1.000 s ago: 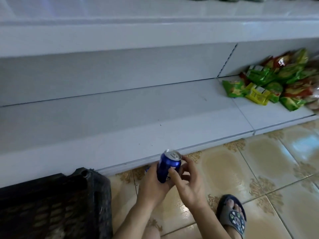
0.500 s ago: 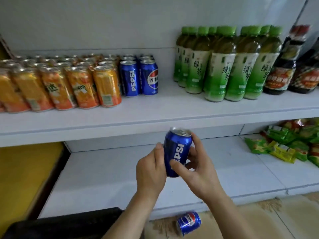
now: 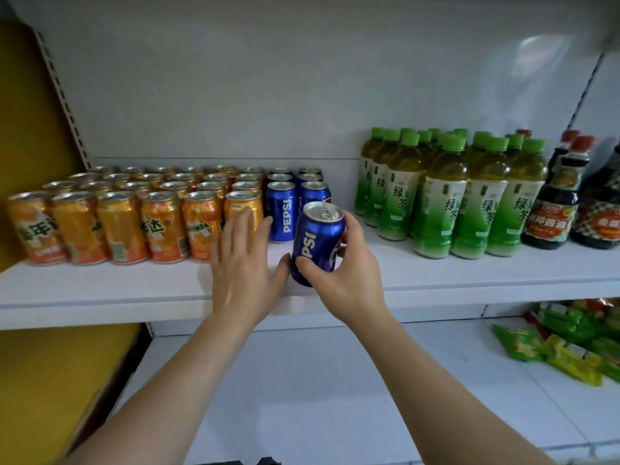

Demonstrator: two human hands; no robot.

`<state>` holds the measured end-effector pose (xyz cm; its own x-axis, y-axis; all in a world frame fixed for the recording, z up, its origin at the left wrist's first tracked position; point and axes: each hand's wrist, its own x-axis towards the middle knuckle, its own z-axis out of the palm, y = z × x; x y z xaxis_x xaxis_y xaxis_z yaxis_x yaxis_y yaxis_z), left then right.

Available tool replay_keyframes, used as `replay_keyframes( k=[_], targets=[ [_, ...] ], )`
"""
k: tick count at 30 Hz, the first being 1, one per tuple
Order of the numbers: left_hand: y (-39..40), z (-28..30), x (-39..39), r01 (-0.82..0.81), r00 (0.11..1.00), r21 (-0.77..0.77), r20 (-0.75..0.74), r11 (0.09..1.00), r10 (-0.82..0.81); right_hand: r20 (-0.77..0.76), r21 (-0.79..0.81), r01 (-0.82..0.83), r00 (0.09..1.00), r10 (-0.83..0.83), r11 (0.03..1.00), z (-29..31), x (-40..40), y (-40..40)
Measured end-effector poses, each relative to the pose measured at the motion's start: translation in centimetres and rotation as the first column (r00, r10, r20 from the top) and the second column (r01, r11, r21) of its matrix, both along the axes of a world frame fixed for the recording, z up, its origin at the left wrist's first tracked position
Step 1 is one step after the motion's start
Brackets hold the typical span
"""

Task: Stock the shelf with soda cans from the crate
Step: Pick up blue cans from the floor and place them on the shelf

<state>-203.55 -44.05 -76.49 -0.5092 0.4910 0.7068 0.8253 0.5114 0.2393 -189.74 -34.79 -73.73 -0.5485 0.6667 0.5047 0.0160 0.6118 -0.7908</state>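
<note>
White painted metal shelving fills the view, with a flat white shelf board [image 3: 100,290] at chest height and a smooth white back panel behind it. On that board a block of orange printed aluminium cans [image 3: 120,226] is ranged in several rows, and just beside it, to the right, two short files of blue Pepsi cans [image 3: 281,216] are already set upright. A gap is left between those files and a cluster of green-capped plastic tea bottles [image 3: 446,203]; dark glass sauce bottles [image 3: 553,209] are stood further right.

One blue cylindrical Pepsi can with a silver pull-tab top [image 3: 317,243] is held tilted, just in front of the right-hand blue file, its base low over the board; whether it touches cannot be told. It is gripped by the right hand [image 3: 345,273], thumb across the front and fingers curled round the far side. The left hand [image 3: 245,260] is spread flat with straight fingers, nothing held, in front of the nearest orange can.

Stocking is judged partly done: this can is not yet seated. The crate is not shown, so the remaining count cannot be told. Crinkled green and yellow foil snack packets [image 3: 563,347] are heaped on the lower shelf.
</note>
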Motion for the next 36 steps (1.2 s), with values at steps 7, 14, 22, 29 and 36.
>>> replay_keyframes(
  k=[7, 14, 22, 29, 36],
  targets=[
    [-0.4, 0.2, -3.4, -0.104, 0.992, -0.235, -0.100, 0.966, 0.082, 0.073, 0.024, 0.050, 0.996, -0.052, 0.998, -1.3, -5.8, 2.4],
    [-0.5, -0.3, -3.7, -0.093, 0.994, -0.248, -0.081, 0.964, 0.075, 0.160, 0.115, 0.049, 0.985, -0.067, 0.992, -1.8, -8.5, 3.3],
    [-0.5, -0.4, -3.7, -0.068, 0.997, -0.255, -0.058, 0.965, 0.055, 0.266, 0.203, 0.055, 0.958, -0.109, 0.978, -1.8, -9.7, 3.1],
    [-0.5, -0.5, -3.8, -0.060, 0.997, -0.267, -0.057, 0.962, 0.047, 0.324, 0.292, 0.105, 0.924, -0.202, 0.951, -2.4, -10.1, 2.7],
    [-0.5, -0.1, -3.5, -0.058, 0.998, -0.277, -0.041, 0.959, 0.049, 0.463, 0.325, 0.124, 0.844, -0.272, 0.938, -2.0, -9.8, 1.9]
  ],
)
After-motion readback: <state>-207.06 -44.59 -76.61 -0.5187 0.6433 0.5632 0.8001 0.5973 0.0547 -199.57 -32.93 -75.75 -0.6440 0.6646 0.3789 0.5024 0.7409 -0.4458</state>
